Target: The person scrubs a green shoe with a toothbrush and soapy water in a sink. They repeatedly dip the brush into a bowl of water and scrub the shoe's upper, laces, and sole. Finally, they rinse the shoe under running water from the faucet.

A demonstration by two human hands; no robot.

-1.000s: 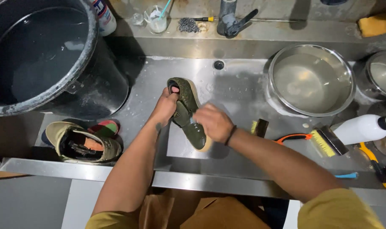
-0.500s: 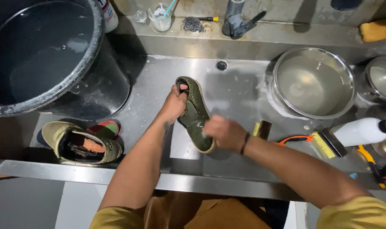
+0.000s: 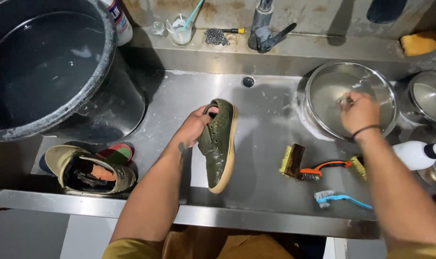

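Note:
My left hand [image 3: 196, 125] grips an olive-green shoe [image 3: 221, 148] with a tan sole by its heel opening and holds it tilted on its side over the wet steel sink [image 3: 266, 124]. My right hand [image 3: 358, 111] is off to the right, reaching into a large steel bowl [image 3: 323, 81] of water. Its fingers are curled and blurred, so I cannot tell whether they hold anything. A dark band sits on that wrist.
A big black bucket [image 3: 45, 72] of water fills the left. The second shoe [image 3: 91, 173] and insoles [image 3: 116, 153] lie at the front left. A wooden brush [image 3: 292, 160], an orange-handled brush [image 3: 323, 168] and a blue toothbrush [image 3: 340, 199] lie between my arms. A white bottle [image 3: 414, 153] and another bowl [image 3: 429, 98] stand right.
My right hand has left the shoe, where it was rubbing the upper, and moved right into the steel bowl. My left hand keeps hold of the shoe, now turned more onto its side.

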